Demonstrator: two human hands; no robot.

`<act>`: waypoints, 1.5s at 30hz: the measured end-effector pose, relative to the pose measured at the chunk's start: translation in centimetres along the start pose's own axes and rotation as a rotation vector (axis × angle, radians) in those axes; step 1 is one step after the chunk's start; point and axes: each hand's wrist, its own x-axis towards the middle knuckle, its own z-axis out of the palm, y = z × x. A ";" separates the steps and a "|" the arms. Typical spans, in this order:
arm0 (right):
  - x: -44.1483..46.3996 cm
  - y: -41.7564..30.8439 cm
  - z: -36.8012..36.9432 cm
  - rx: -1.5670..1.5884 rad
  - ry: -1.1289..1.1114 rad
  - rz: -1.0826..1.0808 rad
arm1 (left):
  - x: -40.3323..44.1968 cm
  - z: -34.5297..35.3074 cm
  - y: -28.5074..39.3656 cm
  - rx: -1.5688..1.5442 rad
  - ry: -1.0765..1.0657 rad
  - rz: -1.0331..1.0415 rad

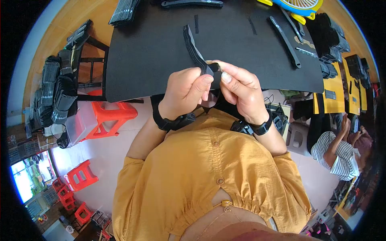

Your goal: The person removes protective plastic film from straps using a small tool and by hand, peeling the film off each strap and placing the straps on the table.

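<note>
My left hand [185, 90] is closed around the lower part of a long, flat black strap [193, 48], whose free end points up and away over the black tabletop [152, 60]. It looks folded or layered, with a lighter grey inner face. My right hand [243, 90] pinches a short dark end beside the left thumb, thumb and forefinger pressed together. Both hands meet just above the table's near edge. My fingers partly hide the piece between them.
A similar black strap [284, 42] lies at right, another dark strip [192, 3] at the far edge. A blue-yellow fan [301, 6] stands far right. Stacked black pieces [124, 12] sit far left. A red stool [114, 118] is left; a person in a striped shirt [335, 154] is right.
</note>
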 end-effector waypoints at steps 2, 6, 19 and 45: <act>0.1 -0.5 -0.4 -0.029 -0.009 0.078 | 0.3 0.1 0.1 0.030 0.013 -0.015; 0.8 0.1 1.6 -0.123 0.086 -0.230 | 1.0 0.3 0.5 0.093 0.034 -0.023; 1.8 1.6 0.7 -0.716 0.341 -0.641 | 1.0 1.7 -0.4 0.186 -0.048 0.143; 1.4 0.7 -1.4 -0.901 0.163 -0.606 | 1.7 1.8 -0.5 -0.374 -0.167 -0.250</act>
